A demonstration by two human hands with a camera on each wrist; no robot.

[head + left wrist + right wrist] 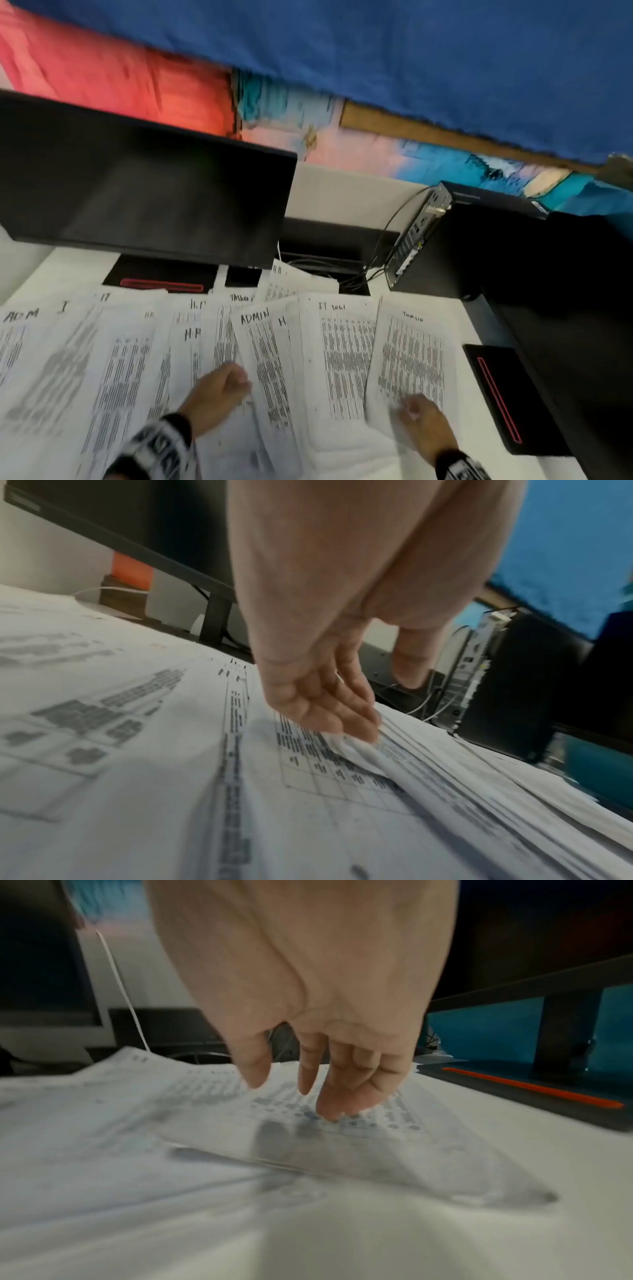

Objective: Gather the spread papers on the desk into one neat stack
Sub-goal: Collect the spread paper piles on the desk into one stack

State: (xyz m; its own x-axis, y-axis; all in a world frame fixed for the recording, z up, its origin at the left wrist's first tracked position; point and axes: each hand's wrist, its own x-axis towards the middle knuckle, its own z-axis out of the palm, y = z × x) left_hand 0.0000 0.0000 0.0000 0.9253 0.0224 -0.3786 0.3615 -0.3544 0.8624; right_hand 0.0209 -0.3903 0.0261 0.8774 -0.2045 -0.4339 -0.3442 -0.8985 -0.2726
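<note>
Several printed sheets (342,349) lie fanned and overlapping across the white desk (479,425), some with handwritten headings such as ADMIN. My left hand (233,380) rests near the middle. Its straight fingers (329,712) press against the raised edge of an overlapping bundle of sheets (428,767), with the thumb held apart. My right hand (411,407) is over the rightmost sheet (411,353). Its fingertips (332,1110) touch the print, and the thumb hangs free above the paper. Neither hand holds a sheet.
A dark monitor (137,185) stands over the back left, its base (161,274) on the desk behind the papers. A black computer case (513,253) with cables stands at the back right. A flat black device with a red stripe (503,397) lies at the right edge.
</note>
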